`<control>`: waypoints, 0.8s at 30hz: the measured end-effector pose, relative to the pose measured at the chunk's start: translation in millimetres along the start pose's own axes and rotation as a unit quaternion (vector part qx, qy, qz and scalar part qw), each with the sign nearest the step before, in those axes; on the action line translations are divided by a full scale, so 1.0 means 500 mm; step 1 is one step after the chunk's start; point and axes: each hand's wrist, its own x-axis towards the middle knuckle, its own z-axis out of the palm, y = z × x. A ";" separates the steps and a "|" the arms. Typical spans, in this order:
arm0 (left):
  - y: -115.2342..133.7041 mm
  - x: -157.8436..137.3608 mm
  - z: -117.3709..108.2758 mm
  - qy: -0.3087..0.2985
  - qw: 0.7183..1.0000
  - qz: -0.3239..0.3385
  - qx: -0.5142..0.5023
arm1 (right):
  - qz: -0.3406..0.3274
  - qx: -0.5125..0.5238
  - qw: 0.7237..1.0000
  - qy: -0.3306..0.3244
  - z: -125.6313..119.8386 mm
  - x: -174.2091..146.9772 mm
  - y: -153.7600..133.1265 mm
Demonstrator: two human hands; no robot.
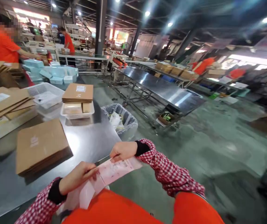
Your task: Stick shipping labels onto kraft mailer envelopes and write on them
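A strip of printed labels (111,173) stretches between my hands, just beyond the table's front edge. My left hand (78,175) pinches it near the middle, and a loose folded part hangs below toward my orange shirt. At the upper edge, my right hand (124,150) grips the strip close to a printed barcode, its fingers curled in. Left of my hands, a stack of flat brown cardboard pieces (40,143) lies on the steel table (82,141).
Further back on the table stand a white tray (77,115) with cardboard on it and a white basket (46,91). A lined waste bin (124,119) is on the floor beyond the edge. Light blue boxes (58,73) are piled behind. Co-workers in orange (6,46) stand farther off.
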 end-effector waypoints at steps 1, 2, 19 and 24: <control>0.015 0.035 0.006 -0.011 1.000 0.006 0.013 | 0.003 0.022 1.000 0.012 -0.003 -0.038 0.019; 0.031 0.069 0.009 -0.024 0.999 0.015 0.022 | 0.007 0.047 0.998 0.030 -0.005 -0.077 0.037; 0.383 0.758 -0.308 0.540 0.815 0.194 0.085 | 0.151 0.577 0.644 0.479 0.067 -0.345 0.353; 0.346 0.970 -0.289 0.522 0.836 0.132 0.103 | 0.272 0.529 0.559 0.578 0.112 -0.386 0.457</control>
